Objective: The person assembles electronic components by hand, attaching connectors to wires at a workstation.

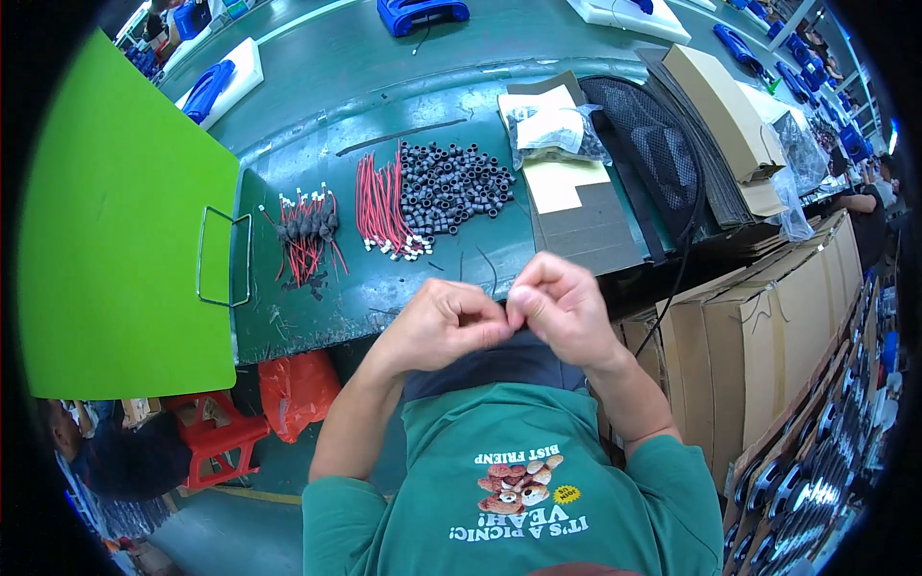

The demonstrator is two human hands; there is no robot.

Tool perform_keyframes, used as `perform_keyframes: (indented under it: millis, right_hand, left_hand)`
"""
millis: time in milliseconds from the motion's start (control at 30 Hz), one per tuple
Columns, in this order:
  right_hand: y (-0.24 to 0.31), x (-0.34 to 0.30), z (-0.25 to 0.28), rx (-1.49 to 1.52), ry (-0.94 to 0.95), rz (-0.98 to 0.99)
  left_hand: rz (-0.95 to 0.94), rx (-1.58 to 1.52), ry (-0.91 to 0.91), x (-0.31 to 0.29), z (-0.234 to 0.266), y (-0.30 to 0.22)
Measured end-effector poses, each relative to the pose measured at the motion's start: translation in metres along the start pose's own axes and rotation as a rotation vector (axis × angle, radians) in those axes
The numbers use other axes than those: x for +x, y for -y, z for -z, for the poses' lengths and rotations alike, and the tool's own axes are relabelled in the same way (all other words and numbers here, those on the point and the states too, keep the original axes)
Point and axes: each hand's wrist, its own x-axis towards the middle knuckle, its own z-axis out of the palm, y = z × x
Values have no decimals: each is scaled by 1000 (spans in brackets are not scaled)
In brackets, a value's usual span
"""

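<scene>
My left hand and my right hand meet fingertip to fingertip in front of my body, at the bench's near edge. Both are pinched closed; whatever sits between the fingertips is too small or hidden to make out. Beyond them on the green bench lies a bundle of red wires with white connectors. Touching its right side is a heap of small black ring-like plastic parts. Farther left, a pile of red wires carrying black pieces has white connectors too. Thin black strands are scattered nearby.
A bright green panel with a wire handle borders the left. At right are cardboard sheets, a bagged packet, a black mesh bag and large cartons. Blue housings stand beyond. A red stool is lower left.
</scene>
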Motion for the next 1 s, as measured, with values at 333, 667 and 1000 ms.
perform_keyframes:
  millis: [333, 667, 1000]
  right_hand:
    - [-5, -9, 26, -371, -200, 755]
    - [-18, -26, 31, -225, -180, 613]
    - [-6, -12, 69, -248, -299, 403]
  left_hand:
    - [-109, -397, -398, 24, -49, -9]
    - [71, -1285, -120, 45, -71, 7]
    - [65, -1213, -189, 82, -75, 22]
